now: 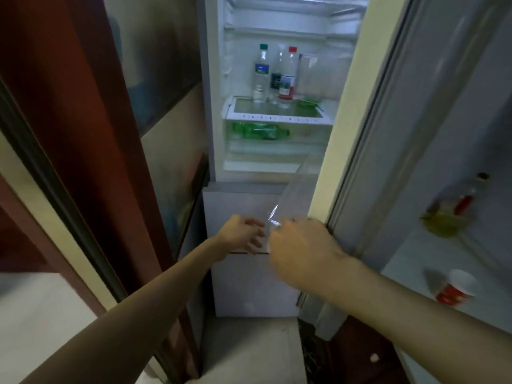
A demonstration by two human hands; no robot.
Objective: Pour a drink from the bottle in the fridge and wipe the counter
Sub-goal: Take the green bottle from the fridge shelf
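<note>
- The fridge (279, 87) is seen with its upper compartment open and lit. The fridge door (349, 128) is swung out to the right.
- Three bottles are stood upright close together on a glass shelf (277, 116) inside: a green-capped bottle (260, 76) on the left, a red-capped bottle (288, 79) on the right, and a clear bottle with a dark label (276, 79) between and slightly behind them.
- A green bottle (260, 130) is laid on its side in the space under that shelf.
- The left hand (241, 234) is stretched forward in front of the closed lower drawer front (243, 206), well below the shelf of bottles. Its fingers are loosely extended and nothing is held in it.
- The right hand (302, 250) is placed at the lower corner of a clear door bin (299, 189), against the inner edge of the fridge door. Its back is turned to the camera and its fingers are bent out of sight, so it cannot be told whether the door or the bin is gripped.
- No bottle is touched by either hand.
- To the right of the door a grey counter (415, 259) is seen. A blurred bottle of yellowish liquid (446, 217) and a red and white cup (454, 286) are set on it, apart from each other.
- A dark red panel (83, 120) is seen to the left of the fridge.
</note>
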